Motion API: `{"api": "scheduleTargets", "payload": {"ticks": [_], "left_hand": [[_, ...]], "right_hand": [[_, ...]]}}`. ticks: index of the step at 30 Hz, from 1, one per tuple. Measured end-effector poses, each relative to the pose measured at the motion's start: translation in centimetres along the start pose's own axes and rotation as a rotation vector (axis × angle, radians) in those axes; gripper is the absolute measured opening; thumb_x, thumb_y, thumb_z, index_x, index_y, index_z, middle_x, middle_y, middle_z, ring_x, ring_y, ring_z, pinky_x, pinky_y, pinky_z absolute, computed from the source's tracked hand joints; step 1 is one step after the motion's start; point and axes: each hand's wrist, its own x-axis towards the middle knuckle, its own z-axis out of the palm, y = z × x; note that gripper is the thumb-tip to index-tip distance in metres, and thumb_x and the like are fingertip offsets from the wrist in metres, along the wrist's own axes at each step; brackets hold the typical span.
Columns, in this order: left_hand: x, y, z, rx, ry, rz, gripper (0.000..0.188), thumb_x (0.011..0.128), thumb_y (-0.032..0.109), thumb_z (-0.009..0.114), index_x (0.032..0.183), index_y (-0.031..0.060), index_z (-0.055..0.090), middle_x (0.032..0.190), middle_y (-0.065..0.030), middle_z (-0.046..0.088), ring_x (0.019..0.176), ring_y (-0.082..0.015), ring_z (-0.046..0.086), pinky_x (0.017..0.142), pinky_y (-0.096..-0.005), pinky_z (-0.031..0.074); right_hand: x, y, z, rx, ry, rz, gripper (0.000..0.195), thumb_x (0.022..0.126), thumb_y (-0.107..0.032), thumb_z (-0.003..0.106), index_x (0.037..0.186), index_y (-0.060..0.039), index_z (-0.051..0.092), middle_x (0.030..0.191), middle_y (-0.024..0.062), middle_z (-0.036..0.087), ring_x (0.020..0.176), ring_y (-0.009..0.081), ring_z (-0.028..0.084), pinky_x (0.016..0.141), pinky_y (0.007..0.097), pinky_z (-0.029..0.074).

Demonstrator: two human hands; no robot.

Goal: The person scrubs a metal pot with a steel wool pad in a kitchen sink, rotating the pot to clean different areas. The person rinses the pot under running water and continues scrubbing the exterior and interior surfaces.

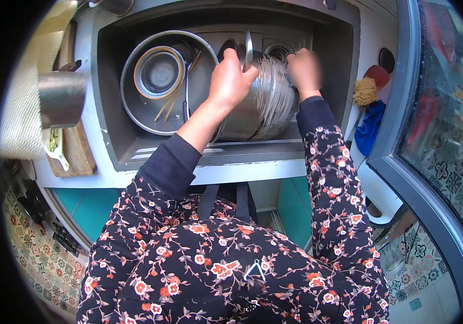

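A large metal pot (239, 113) lies on its side in the dark sink (134, 160), its side streaked with whitish marks. My left hand (231, 79) grips the pot near its upright metal loop handle (248, 44), thumb and fingers around the rim or handle. At the pot's right end, my right hand (305, 72) is closed on something dark that is mostly hidden, probably a scourer, against the pot's base. Left of the pot stands a wide metal basin (134, 109) holding a smaller bowl (159, 75), wooden chopsticks (169, 108) and a black-handled utensil (185, 111).
The sink drain (279, 50) lies beyond the pot. On the right ledge are a tan scrubber (365, 91), a red object (377, 76) and a blue cloth (371, 127), beside the window frame (377, 162). Left are a wooden board (79, 150) and a white spoon (58, 154).
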Motion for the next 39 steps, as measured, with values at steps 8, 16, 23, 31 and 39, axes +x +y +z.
{"api": "scheduleTargets", "payload": {"ticks": [8,16,23,31,39], "left_hand": [[-0.4,0.4,-0.1,-0.019,0.024,-0.027,0.037,0.078,0.024,0.067,0.088,-0.0049,0.046,0.071,-0.0239,0.060,0.071,-0.0393,0.064,0.065,-0.0436,0.049],[-0.3,1.1,-0.8,-0.018,-0.040,-0.053,0.041,0.079,0.022,0.068,0.094,-0.0057,0.042,0.078,-0.0293,0.063,0.078,-0.0441,0.065,0.070,-0.0480,0.052],[-0.2,0.5,-0.1,-0.069,-0.055,-0.078,0.040,0.078,0.021,0.068,0.092,-0.0056,0.042,0.074,-0.0292,0.063,0.075,-0.0459,0.064,0.067,-0.0493,0.052],[-0.4,1.0,-0.7,-0.064,-0.052,-0.089,0.042,0.077,0.020,0.070,0.093,-0.0056,0.042,0.075,-0.0285,0.063,0.075,-0.0440,0.065,0.069,-0.0483,0.052],[-0.5,0.6,0.0,-0.076,-0.070,-0.091,0.041,0.077,0.019,0.069,0.095,-0.0048,0.041,0.071,-0.0279,0.062,0.072,-0.0451,0.063,0.066,-0.0503,0.052]], "right_hand": [[-7.7,-3.0,-2.2,0.177,0.199,0.005,0.018,0.084,-0.021,0.059,0.091,-0.0063,0.052,0.092,0.0127,0.059,0.091,0.0351,0.058,0.073,0.0466,0.047],[0.9,-3.8,-1.9,0.042,0.033,0.047,0.029,0.083,-0.032,0.058,0.097,-0.0065,0.058,0.096,0.0182,0.064,0.092,0.0398,0.061,0.078,0.0475,0.048],[-6.4,-6.1,-3.0,0.005,0.106,-0.129,0.016,0.080,-0.017,0.061,0.090,-0.0064,0.053,0.092,0.0122,0.059,0.090,0.0332,0.058,0.074,0.0450,0.048],[1.3,-7.1,-2.6,-0.039,-0.145,-0.028,0.022,0.084,-0.024,0.055,0.095,-0.0051,0.058,0.097,0.0190,0.065,0.094,0.0394,0.061,0.078,0.0473,0.048],[-2.9,-4.7,-2.7,-0.005,-0.016,-0.007,0.020,0.083,-0.023,0.059,0.092,-0.0058,0.052,0.089,0.0147,0.061,0.090,0.0368,0.059,0.074,0.0484,0.047]]}}
